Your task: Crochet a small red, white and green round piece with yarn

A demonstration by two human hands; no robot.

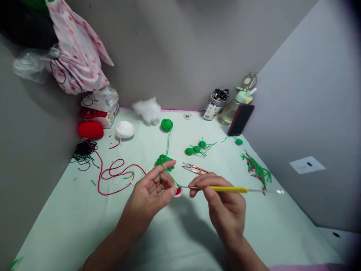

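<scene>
Between thumb and fingertips, my left hand (153,190) pinches a small round crochet piece (178,192), red in the middle with a pale edge. Green yarn (170,174) runs over the raised left index finger down to that piece. My right hand (222,199) grips a crochet hook (228,189) by its yellow handle, and the hook's metal tip meets the piece's top edge. Just behind my left fingers lies a green yarn bundle (163,161), with a strand leading back to a green yarn ball (167,125). Thread snips (193,168) with orange handles lie beyond my right hand.
Red yarn (90,130), white yarn (124,129), black yarn (84,148) and stuffing (148,110) sit at the left and back. Small green balls (196,149) and green strands (258,169) lie to the right. A pen cup (213,106), a bottle (231,109) and a phone (241,119) stand back right.
</scene>
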